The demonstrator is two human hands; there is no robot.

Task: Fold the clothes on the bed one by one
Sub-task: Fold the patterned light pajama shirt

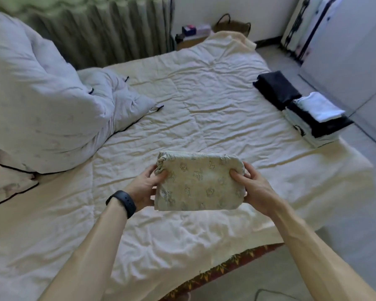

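Observation:
A folded cream garment (199, 183) with small printed figures is held above the bed (204, 101), a compact rectangle. My left hand (144, 187) grips its left end, thumb on top and fingers under. My right hand (251, 185) grips its right end the same way. A dark band sits on my left wrist. At the bed's right edge lies a folded dark garment (276, 89), and beside it a stack of folded clothes (317, 118) in white and black.
A bunched white duvet (41, 101) fills the bed's left side. A radiator (109, 33) stands behind the bed, with a basket (232, 25) and small boxes in the far corner. A white wardrobe (352, 57) stands at right. Grey floor runs along the bed's right edge.

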